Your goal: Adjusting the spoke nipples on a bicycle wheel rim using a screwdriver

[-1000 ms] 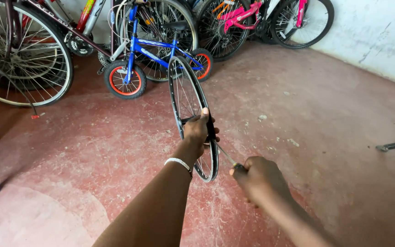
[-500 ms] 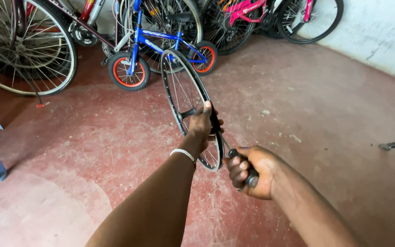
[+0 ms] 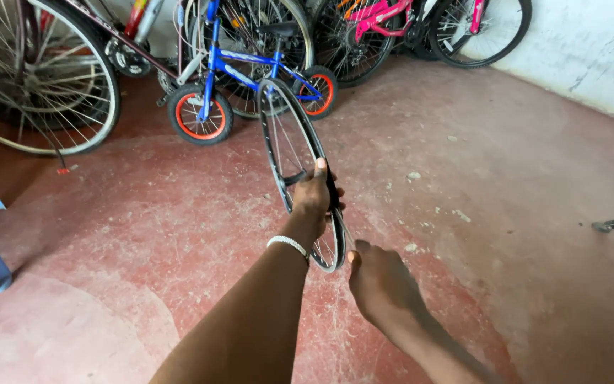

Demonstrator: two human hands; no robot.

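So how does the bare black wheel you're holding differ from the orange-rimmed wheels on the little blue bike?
The black spoked wheel rim is loose, gripped upright off the floor by the left hand, while the small orange-rimmed wheel sits mounted on the blue bicycle, resting on the red floor. The black one looks far taller and thinner; the orange one is chunky with a fat tyre. Both are round.

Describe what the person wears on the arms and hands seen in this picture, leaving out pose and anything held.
Both forearms are bare, with no sleeves in view. The left hand has no glove or ring that can be made out; on that wrist sits a thin, pale, silvery bracelet that looks beaded or linked. The right hand is also ungloved, and its wrist shows no band or watch.
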